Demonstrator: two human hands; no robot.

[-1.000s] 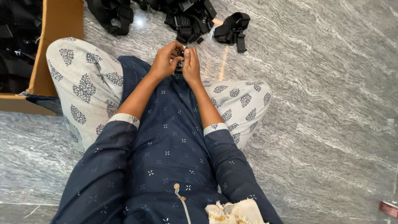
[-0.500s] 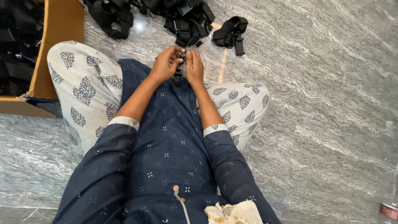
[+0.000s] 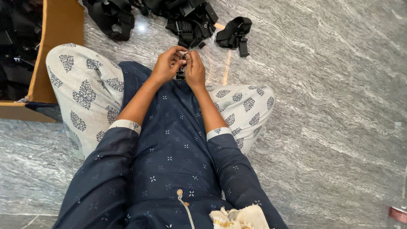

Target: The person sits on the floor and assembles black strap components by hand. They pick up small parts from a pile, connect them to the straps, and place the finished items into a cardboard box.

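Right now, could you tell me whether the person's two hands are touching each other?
Touching. The head view shows the left hand and right hand pressed together at the fingertips around a small black part.

A packing or assembly workspace, likely: polished grey marble floor [image 3: 330,85], an open cardboard box [image 3: 55,51] of dark gear, black strap bundles [image 3: 190,19] loose nearby.

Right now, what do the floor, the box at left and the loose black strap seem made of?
Floor: polished grey stone, probably marble or granite, veined and reflecting light. Box: brown cardboard, matte, with a plain flap. Loose black strap: apparently woven fabric webbing with a hard, likely plastic buckle.
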